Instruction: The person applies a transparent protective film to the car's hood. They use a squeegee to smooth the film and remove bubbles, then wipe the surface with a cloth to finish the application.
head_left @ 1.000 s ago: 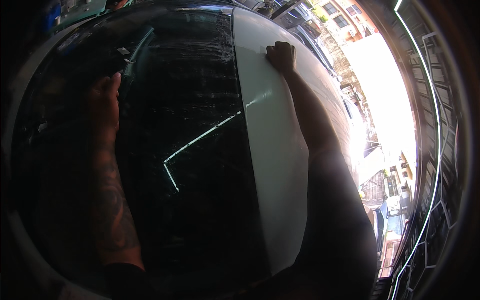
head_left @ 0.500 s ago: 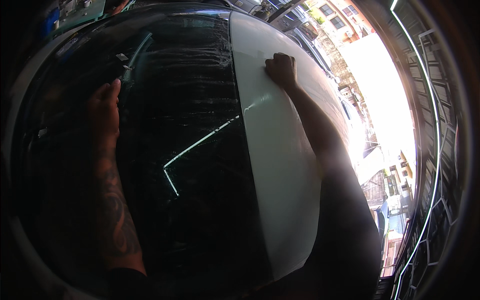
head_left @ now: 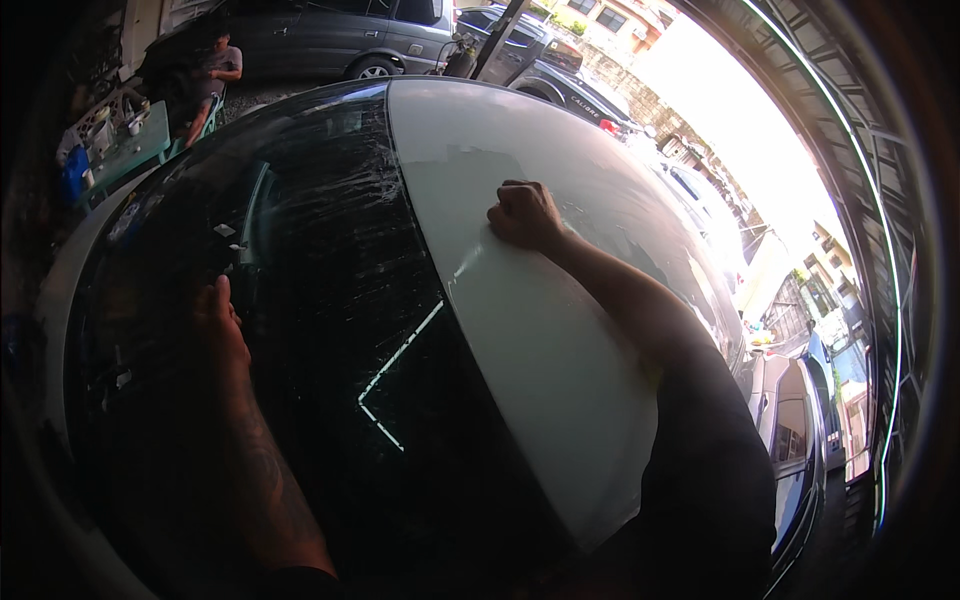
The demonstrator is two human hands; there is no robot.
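Observation:
A large curved vehicle body lies under both my arms, with a dark glossy panel at left and a pale white panel at right, parted by a straight edge. My right hand is curled into a fist on or just above the white panel; its fingers hide whatever may be in them. Over the dark panel, my left hand is dim, seen from the side, with the fingers folded close together. I cannot make out anything in it. Beyond it lie small whitish scraps. Whitish streaks mark the dark panel's far part.
At the far left a person sits by a green table with containers on it. Behind the panels stands a dark grey van, with a dark pickup to its right. A metal roof frame runs along the right.
The view has tilted up, bringing the van, the seated person and more of the table into sight. Both hands appear lower in the picture; the right fist also appears farther left.

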